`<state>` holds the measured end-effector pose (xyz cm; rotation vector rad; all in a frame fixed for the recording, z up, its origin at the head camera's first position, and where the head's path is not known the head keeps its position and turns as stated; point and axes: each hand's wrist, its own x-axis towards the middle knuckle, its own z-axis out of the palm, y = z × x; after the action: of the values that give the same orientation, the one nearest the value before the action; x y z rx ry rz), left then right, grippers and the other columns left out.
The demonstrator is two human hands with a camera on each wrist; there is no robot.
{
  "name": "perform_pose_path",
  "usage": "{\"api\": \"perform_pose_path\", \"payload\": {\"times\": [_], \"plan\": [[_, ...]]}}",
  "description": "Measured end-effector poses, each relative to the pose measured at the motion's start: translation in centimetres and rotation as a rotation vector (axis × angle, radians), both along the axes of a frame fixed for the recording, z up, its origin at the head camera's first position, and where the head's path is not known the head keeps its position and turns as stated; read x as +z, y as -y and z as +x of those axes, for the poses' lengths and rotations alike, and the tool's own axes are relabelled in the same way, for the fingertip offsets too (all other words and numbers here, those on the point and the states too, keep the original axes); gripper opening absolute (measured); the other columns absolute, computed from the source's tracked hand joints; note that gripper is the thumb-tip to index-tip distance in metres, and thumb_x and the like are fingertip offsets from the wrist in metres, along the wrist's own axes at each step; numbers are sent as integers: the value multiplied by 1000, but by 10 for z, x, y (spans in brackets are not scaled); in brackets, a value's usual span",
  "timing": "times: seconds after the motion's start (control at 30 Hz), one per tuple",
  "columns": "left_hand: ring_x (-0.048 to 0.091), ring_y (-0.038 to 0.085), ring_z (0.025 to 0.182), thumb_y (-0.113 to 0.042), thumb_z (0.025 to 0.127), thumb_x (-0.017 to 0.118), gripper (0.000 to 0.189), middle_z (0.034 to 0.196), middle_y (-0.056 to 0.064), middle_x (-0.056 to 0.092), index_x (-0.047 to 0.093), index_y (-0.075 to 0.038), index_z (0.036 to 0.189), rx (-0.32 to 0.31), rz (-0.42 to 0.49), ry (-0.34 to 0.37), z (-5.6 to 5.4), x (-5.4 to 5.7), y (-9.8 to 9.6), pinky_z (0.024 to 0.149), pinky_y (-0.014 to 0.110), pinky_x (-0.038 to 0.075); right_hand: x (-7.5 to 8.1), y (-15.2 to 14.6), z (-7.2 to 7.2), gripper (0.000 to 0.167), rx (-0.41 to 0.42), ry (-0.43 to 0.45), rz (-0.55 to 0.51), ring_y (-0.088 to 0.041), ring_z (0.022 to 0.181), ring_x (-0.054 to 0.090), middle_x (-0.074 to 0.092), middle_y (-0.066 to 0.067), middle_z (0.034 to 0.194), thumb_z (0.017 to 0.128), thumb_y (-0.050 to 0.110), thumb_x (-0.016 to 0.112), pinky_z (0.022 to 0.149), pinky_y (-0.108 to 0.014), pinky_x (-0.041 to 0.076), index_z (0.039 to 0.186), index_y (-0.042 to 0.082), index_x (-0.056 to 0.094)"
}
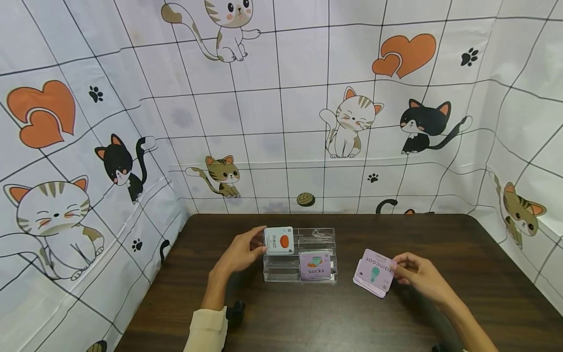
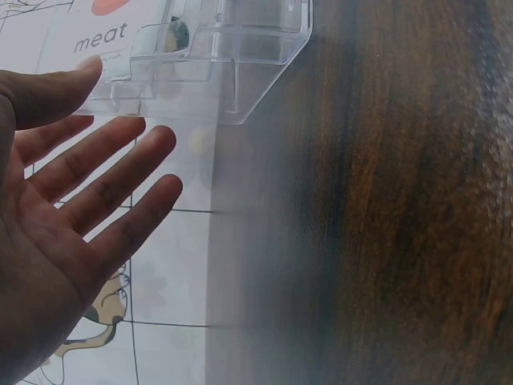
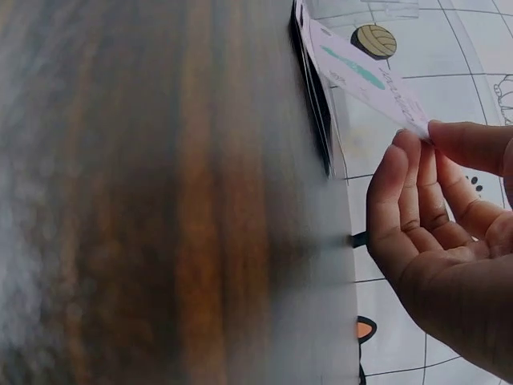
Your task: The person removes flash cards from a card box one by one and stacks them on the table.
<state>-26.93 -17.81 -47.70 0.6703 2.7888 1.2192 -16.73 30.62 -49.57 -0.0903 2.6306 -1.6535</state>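
Note:
My right hand (image 1: 418, 275) pinches a purple raincoat card (image 1: 375, 268) by its corner, between thumb and fingertips. In the right wrist view the raincoat card (image 3: 361, 68) tilts up from the purple cards (image 3: 309, 72) beneath it. At the left side of a clear tiered card holder (image 1: 281, 275), my left hand (image 1: 239, 252) has its thumb and fingertips right at the edge. The left wrist view shows those fingers (image 2: 120, 188) nearly straight, the thumb overlapping the holder beside the white meat card (image 2: 104, 24). A purple socks card (image 1: 314, 266) stands in the holder's lower right.
The dark wooden table (image 1: 299, 318) bears the holder near its middle, with the purple cards to the right of it. A white cloth (image 1: 281, 112) printed with cats and grid lines hangs behind the table and along both sides.

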Motion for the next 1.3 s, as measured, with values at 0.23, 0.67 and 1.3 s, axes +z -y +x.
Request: {"api": "perform_pose_path", "payload": {"times": [0.23,0.67,1.3], "plan": [[74,30,116,-10,101,74,64,133,14,72,49,-8,160,11,-5,-4,0,0,0,95,48,61,3,2,0,24,-49,-37,166,-5,85,71,75,-15,104,103,14,72,71,-26,62,116,-5,68],[74,30,116,-9,101,75,64,134,15,71,49,-6,159,13,-4,-7,-1,2,0,98,50,61,10,0,-3,25,-104,-95,411,-19,92,75,80,-10,105,98,23,79,71,-25,50,114,5,73],[74,30,116,-10,101,74,63,135,15,71,49,-7,160,6,-5,-5,0,0,0,98,49,61,16,19,-11,26,-49,-129,325,-16,93,73,78,-8,106,97,21,81,74,-23,53,115,3,73]]}}
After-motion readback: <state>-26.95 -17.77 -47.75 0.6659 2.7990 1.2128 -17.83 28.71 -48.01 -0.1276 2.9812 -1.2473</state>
